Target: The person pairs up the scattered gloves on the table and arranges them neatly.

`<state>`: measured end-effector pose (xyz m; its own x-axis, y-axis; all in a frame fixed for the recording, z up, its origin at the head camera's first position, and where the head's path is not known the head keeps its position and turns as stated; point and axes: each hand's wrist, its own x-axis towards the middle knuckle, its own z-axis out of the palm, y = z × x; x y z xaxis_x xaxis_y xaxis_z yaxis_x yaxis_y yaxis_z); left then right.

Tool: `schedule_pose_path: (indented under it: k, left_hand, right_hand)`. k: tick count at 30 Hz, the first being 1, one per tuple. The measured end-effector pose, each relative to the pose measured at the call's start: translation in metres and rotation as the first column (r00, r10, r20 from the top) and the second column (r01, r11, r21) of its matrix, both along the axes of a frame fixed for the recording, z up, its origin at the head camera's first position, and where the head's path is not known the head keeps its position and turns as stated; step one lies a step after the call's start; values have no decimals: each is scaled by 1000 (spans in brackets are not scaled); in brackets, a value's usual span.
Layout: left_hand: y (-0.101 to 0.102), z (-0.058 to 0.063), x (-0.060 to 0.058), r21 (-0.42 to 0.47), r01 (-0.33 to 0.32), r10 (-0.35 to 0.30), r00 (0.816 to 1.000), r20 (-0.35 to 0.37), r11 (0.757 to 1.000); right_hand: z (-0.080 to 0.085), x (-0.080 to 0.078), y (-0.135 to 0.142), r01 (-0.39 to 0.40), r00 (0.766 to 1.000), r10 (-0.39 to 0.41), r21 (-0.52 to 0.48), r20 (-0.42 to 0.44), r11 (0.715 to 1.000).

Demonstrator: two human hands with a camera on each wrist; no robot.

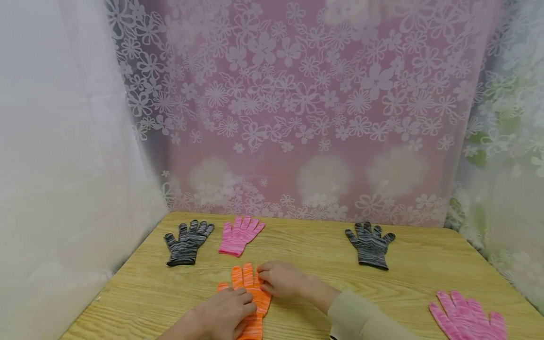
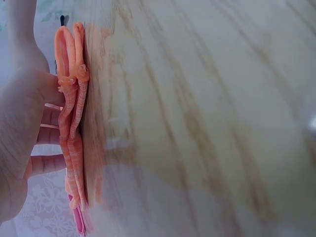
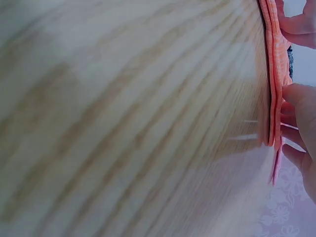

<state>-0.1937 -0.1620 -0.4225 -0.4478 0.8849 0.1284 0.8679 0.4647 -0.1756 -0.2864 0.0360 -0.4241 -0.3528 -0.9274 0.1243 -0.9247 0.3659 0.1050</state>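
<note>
An orange knitted glove [image 1: 255, 306] lies flat on the wooden table, its fingers pointing away from me. My left hand [image 1: 226, 312] rests over its palm and thumb side with fairly straight fingers. In the left wrist view, those fingers [image 2: 49, 163] touch the top of the orange glove [image 2: 71, 128]. At the glove's right side, my right hand [image 1: 281, 279] pinches one glove finger between bent fingers and thumb. The right wrist view shows that hand's thumb and fingers [image 3: 294, 136] against the glove's upper face [image 3: 276, 74]. Part of the palm and cuff is hidden by my left hand.
At the back left lie a grey-black glove [image 1: 187, 245] and a pink glove [image 1: 241, 236]. Another grey-black glove [image 1: 371, 246] lies at the back right, a second pink one [image 1: 469, 316] at the front right. Flowered curtains [image 1: 297, 118] hang around the wooden table [image 1: 314, 245].
</note>
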Motion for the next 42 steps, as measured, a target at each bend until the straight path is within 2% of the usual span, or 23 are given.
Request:
schedule_pose_path:
  k: [5, 8, 11, 14, 21, 27, 36, 42]
  left_hand:
    - [0, 0, 1, 5, 4, -4, 1000, 8, 1000]
    - [0, 0, 1, 8, 8, -8, 1000, 13, 1000]
    - [-1, 0, 1, 14, 5, -5, 1000, 31, 1000]
    - [-2, 0, 1, 23, -1, 0, 999, 42, 1000]
    - [-3, 0, 1, 28, -9, 7, 999, 43, 1000]
    - [-1, -3, 0, 19, -14, 13, 999, 34, 1000]
    - [-1, -1, 0, 9, -29, 28, 999, 44, 1000]
    - [-1, -2, 0, 36, -12, 11, 1000, 19, 999]
  right_hand:
    - [3, -1, 2, -13, 999, 14, -10, 48, 1000]
    - [5, -3, 6, -8, 996, 15, -81, 86, 997]
    - [6, -6, 11, 37, 997, -25, -170, 74, 985]
    - [7, -8, 15, 91, 996, -86, -215, 34, 972]
    - [1, -9, 14, 175, 984, -178, -195, 6, 965]
    - [-7, -9, 11, 233, 972, -231, -240, 36, 943]
    - [-1, -9, 7, 238, 971, -235, -265, 44, 934]
    - [-7, -11, 7, 185, 981, -193, -279, -1, 942]
